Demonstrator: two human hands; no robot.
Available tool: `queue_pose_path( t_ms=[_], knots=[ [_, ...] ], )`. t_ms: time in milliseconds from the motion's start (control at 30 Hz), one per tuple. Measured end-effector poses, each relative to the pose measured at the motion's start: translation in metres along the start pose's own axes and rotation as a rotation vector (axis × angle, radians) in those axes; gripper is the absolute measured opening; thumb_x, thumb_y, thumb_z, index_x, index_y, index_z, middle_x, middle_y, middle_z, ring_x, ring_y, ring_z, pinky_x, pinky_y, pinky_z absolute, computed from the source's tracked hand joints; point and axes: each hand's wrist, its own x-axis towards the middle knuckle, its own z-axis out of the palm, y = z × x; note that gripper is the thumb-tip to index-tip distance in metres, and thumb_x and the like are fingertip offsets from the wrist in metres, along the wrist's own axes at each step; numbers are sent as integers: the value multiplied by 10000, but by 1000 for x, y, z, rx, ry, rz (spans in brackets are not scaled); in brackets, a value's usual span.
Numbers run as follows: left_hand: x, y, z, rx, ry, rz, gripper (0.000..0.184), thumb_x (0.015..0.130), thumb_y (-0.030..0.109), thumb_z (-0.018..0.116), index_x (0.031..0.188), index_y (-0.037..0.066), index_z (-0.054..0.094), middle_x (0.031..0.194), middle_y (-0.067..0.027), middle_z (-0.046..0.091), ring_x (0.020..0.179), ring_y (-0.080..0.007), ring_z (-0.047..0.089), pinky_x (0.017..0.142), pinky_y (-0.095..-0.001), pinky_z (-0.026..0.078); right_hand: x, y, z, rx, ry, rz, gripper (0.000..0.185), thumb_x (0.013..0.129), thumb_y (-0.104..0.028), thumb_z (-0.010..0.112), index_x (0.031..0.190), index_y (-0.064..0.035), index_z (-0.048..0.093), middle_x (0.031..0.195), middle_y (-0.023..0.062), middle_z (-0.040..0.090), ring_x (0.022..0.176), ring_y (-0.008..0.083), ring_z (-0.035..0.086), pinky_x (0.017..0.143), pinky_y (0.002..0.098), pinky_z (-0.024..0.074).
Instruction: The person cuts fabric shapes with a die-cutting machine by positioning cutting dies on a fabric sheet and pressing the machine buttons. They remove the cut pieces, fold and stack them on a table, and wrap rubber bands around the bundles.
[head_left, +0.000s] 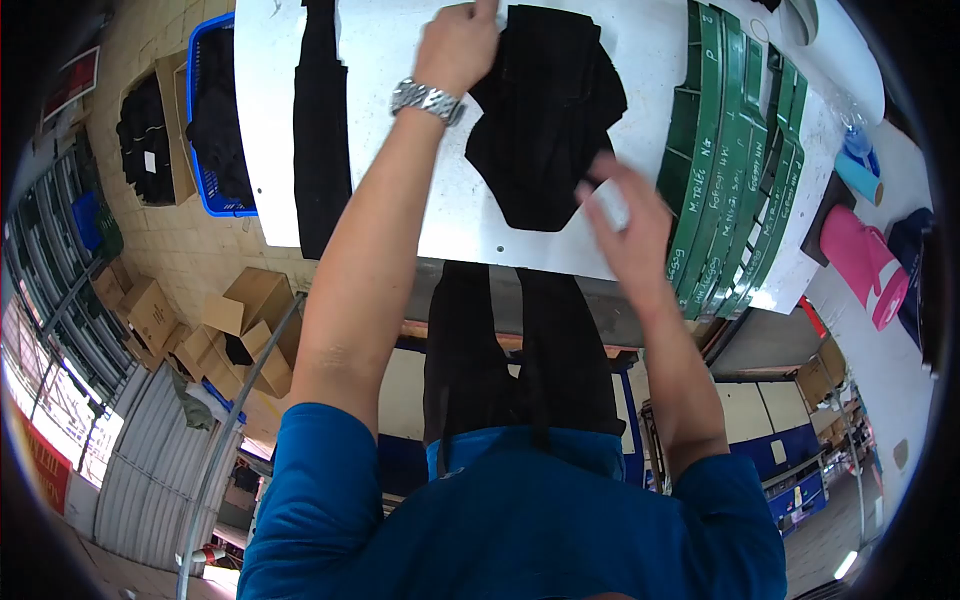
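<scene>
Black fabric pieces [550, 110] lie in a stack on the white table [450, 225], with angled edges on both sides. My left hand [460, 48], a metal watch on its wrist, rests at the stack's upper left edge; its fingertips are partly cut off by the frame, so its grip is unclear. Close to the stack's lower right edge is my right hand [635, 225], blurred by motion. A pale patch shows between its thumb and fingers; whether it is an object or the table cannot be made out. A long black fabric strip [321, 150] lies left of my left forearm.
Green templates [708, 170] with white handwriting lie at the table's right. Beyond them are a pink item [862, 262] and a blue roll [858, 176]. A blue basket [203, 180] of dark fabric stands at the left, with cardboard boxes [262, 300] on the floor.
</scene>
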Motion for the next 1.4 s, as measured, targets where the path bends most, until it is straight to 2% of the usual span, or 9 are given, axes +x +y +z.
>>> queue_pose_path(
  t_ms=[33, 133, 300, 400, 500, 667, 767, 1033, 1400],
  knots=[
    [-16, 0, 14, 284, 396, 94, 448, 926, 378, 710, 1143, -14, 706, 1061, -231, 734, 977, -367, 723, 883, -402, 566, 24, 2, -3, 35, 117, 138, 313, 873, -156, 763, 1140, -13, 689, 1153, 167, 694, 1037, 353, 679, 928, 430, 543],
    [-20, -42, 20, 344, 395, 211, 513, 912, 388, 721, 1157, -62, 689, 1030, -223, 740, 966, -339, 727, 895, -388, 557, 76, 35, 10, 2, 306, 193, 337, 881, -193, 760, 1139, 8, 678, 1111, 185, 697, 979, 359, 687, 875, 425, 550],
    [-36, -43, 35, 386, 339, 153, 515, 834, 361, 804, 1117, -59, 709, 973, -240, 740, 928, -340, 736, 857, -403, 567, 98, 44, 21, -233, 129, 485, 463, 843, -327, 810, 1108, 33, 693, 914, 151, 730, 847, 236, 721, 783, 341, 558],
    [-40, -35, 42, 401, 303, 57, 460, 808, 348, 819, 1014, -55, 735, 879, -214, 745, 835, -333, 741, 782, -387, 570, 106, 48, 15, -100, -12, 645, 302, 848, -244, 792, 983, 13, 709, 802, 155, 716, 760, 310, 710, 756, 382, 554],
    [-43, -38, 47, 234, 332, 69, 370, 784, 301, 818, 893, -37, 714, 852, -229, 728, 822, -373, 723, 769, -418, 577, 99, 46, 15, 161, 89, 622, 262, 850, -222, 790, 911, 17, 702, 776, 145, 706, 694, 263, 693, 682, 365, 537],
    [-66, -32, 63, -84, 538, 114, 275, 828, 179, 804, 955, -46, 709, 807, -144, 729, 720, -208, 703, 684, -312, 556, 87, 6, 22, 92, 277, 413, 194, 846, -141, 782, 920, 14, 691, 788, 147, 692, 652, 242, 668, 638, 364, 522],
    [-79, -24, 81, -223, 717, 243, 232, 852, 146, 778, 962, -46, 707, 811, -147, 727, 710, -204, 699, 679, -311, 554, 91, -16, 29, -17, 294, 328, 152, 840, -78, 763, 953, 6, 704, 822, 152, 674, 695, 288, 675, 654, 392, 523],
    [-79, -17, 103, 38, 850, 569, 84, 838, 64, 731, 896, 3, 724, 767, -103, 658, 707, -277, 604, 696, -384, 499, 98, -30, 51, -128, 272, 164, 119, 893, -73, 694, 978, 5, 723, 881, 181, 660, 808, 394, 661, 731, 462, 522],
    [-59, -35, 99, 223, 725, 542, 156, 805, 135, 769, 933, 45, 765, 915, -99, 657, 880, -287, 599, 820, -392, 490, 103, -26, 67, -61, 253, 86, 119, 898, -59, 678, 982, 9, 728, 913, 174, 687, 823, 370, 677, 746, 436, 544]
  ],
)
